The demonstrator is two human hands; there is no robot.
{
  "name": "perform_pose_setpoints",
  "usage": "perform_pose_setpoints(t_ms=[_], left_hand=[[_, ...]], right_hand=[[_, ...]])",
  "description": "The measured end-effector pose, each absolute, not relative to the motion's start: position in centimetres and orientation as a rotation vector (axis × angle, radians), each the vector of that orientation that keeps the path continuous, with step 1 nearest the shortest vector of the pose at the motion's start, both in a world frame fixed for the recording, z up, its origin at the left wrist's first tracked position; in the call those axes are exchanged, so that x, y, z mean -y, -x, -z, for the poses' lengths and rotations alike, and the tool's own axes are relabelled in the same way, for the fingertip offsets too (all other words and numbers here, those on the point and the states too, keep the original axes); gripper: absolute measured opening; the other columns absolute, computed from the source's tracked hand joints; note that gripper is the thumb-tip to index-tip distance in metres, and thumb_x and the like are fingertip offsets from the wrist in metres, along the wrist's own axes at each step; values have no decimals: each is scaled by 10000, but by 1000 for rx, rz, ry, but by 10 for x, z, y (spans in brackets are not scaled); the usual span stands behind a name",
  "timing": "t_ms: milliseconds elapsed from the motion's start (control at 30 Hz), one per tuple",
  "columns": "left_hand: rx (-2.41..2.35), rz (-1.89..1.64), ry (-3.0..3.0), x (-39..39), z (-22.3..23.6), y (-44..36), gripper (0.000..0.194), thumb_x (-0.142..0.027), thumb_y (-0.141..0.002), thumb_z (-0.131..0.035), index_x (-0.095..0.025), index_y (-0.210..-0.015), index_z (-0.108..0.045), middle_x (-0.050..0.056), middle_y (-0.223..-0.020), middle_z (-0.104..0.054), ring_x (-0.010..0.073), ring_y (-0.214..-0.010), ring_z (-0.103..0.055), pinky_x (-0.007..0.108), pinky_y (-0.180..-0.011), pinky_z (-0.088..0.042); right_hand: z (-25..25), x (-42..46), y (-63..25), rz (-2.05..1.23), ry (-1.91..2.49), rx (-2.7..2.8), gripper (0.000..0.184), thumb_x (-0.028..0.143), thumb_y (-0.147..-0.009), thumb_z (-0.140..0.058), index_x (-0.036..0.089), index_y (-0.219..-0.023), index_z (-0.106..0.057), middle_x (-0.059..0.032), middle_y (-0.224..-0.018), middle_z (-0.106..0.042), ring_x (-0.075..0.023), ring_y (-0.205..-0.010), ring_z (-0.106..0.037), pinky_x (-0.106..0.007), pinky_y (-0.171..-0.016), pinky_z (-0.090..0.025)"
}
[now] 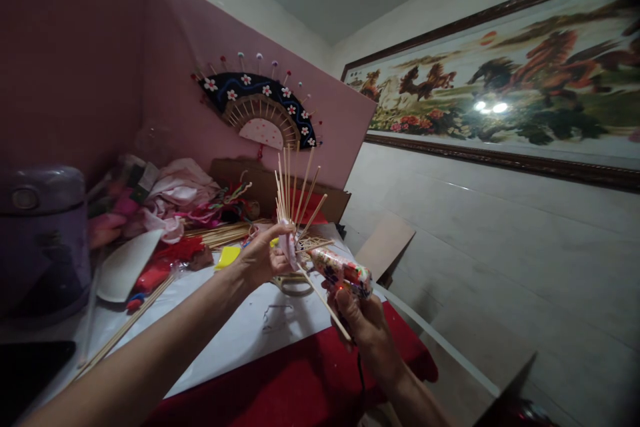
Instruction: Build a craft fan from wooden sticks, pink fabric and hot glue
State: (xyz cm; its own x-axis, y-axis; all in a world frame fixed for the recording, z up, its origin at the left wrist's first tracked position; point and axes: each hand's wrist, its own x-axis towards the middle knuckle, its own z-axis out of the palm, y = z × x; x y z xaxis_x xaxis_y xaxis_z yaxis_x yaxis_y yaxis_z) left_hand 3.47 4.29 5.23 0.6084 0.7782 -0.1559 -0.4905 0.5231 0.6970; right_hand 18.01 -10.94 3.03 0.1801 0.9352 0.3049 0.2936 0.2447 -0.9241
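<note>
My left hand (pixel 267 253) is closed on a fan frame, whose pale pink fabric base (pixel 289 247) shows at my fingers. Thin wooden sticks (pixel 295 193) spread upward from that base, and one longer stick (pixel 325 303) slants down to the right. In my right hand (pixel 355 317) is a hot glue gun (pixel 343 270) with a colourful patterned body and a small red light. Its nozzle points left, close to the fan's base; whether it touches cannot be made out. Scissors (pixel 293 285) lie on the white sheet below my left hand, partly hidden.
A finished dark fan with flowers (pixel 265 97) hangs on the pink board (pixel 330 127). Crumpled pink cloth (pixel 180 190), red pieces and bundled sticks (pixel 230 233) crowd the table's back left. A white curved piece (pixel 127 267) stands near a purple container (pixel 45 240). Red cloth (pixel 300 380) covers the front edge.
</note>
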Motion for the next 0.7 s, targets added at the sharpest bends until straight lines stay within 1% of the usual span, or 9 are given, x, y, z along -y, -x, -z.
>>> perform_pose_setpoints(t_ms=[67, 167, 300, 400, 500, 600, 700], left_hand=[[-484, -797, -659, -44, -51, -35, 166, -205, -776, -607, -133, -918, -560, 66, -727, -617, 151, -505, -611, 324, -547, -577], [-480, -798, -655, -44, -51, -35, 152, -203, -774, -606, -133, -904, -571, 50, -689, -598, 147, -494, -599, 325, -546, -578], [-463, -809, -649, -43, -51, -34, 152, -185, -765, -610, -143, -906, -572, 39, -688, -590, 139, -488, -588, 330, -557, -578], [-464, -808, -644, -41, -52, -34, 151, -192, -777, -600, -148, -917, -564, 50, -717, -597, 158, -530, -613, 348, -587, -580], [-471, -805, -636, -40, -53, -33, 136, -190, -787, -586, -150, -913, -556, 47, -710, -587, 166, -540, -617, 356, -588, -578], [-472, -810, -633, -39, -54, -33, 108, -184, -797, -572, -152, -898, -549, 35, -678, -565, 153, -515, -597, 346, -577, -575], [-481, -814, -634, -40, -55, -33, 110, -185, -798, -570, -153, -900, -543, 40, -679, -564, 155, -512, -593, 352, -574, -575]], right_hand=[[-27, 108, -181, -747, 1232, 1307, 519, 649, -804, -532, 191, -584, -428, 67, -463, -352, -52, -393, -301, -214, -383, -214], [-23, 105, -182, -804, 1163, 1208, 510, 638, -802, -549, 175, -603, -468, 61, -484, -392, -42, -377, -316, -197, -360, -229], [-22, 99, -182, -775, 1028, 1145, 492, 609, -806, -570, 157, -620, -516, 46, -526, -439, -35, -378, -333, -180, -339, -249], [-22, 94, -184, -721, 941, 1090, 472, 573, -826, -568, 159, -609, -503, 45, -541, -432, -39, -395, -345, -173, -336, -259], [-24, 90, -185, -675, 893, 1055, 476, 540, -842, -568, 164, -568, -468, 55, -505, -393, -39, -392, -346, -169, -337, -261], [-29, 89, -186, -684, 845, 1003, 446, 537, -795, -630, 174, -597, -463, 65, -512, -398, -38, -390, -339, -160, -318, -251], [-32, 87, -190, -672, 835, 967, 405, 537, -743, -682, 177, -677, -508, 65, -561, -446, -35, -398, -340, -152, -305, -263]])
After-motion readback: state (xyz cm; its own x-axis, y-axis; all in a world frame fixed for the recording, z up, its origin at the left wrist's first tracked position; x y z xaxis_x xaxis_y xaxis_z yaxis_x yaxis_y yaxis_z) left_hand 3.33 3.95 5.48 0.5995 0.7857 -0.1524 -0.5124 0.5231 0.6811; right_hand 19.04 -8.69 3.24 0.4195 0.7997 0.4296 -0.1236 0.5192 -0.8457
